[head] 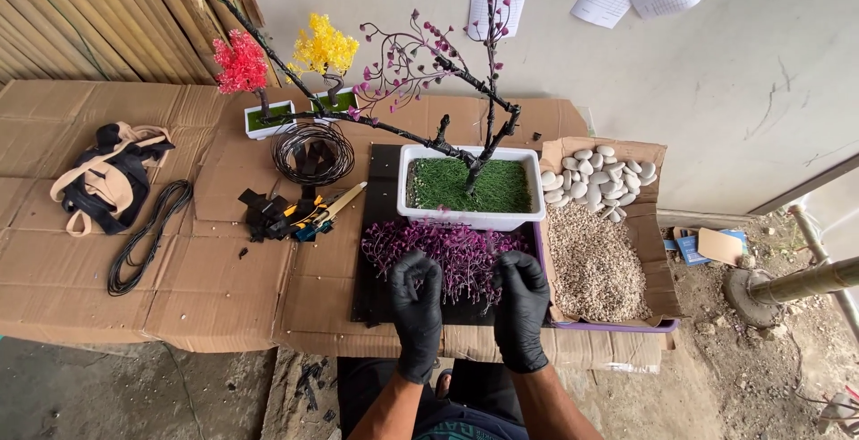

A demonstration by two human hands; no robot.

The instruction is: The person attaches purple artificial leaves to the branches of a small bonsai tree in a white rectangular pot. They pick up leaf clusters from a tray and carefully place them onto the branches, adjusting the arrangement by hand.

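Both my hands wear black gloves and rest in a pile of purple artificial leaf sprigs (456, 252) lying on a black board (376, 225). My left hand (416, 301) has its fingers curled into the near left of the pile. My right hand (521, 301) curls into the near right. Whether either hand grips a sprig is hidden. Just beyond the pile stands a white rectangular pot (470, 218) with green fake grass and a black wire tree (447, 91) bearing pink-purple leaves.
A cardboard box (649, 216) on the right holds white pebbles (595, 176) and fine gravel (595, 266). Left of the board lie pliers and black scraps (291, 212), a wire coil (313, 154), black cable (148, 234) and a strap bundle (107, 176). Red (242, 63) and yellow (324, 46) mini trees stand behind.
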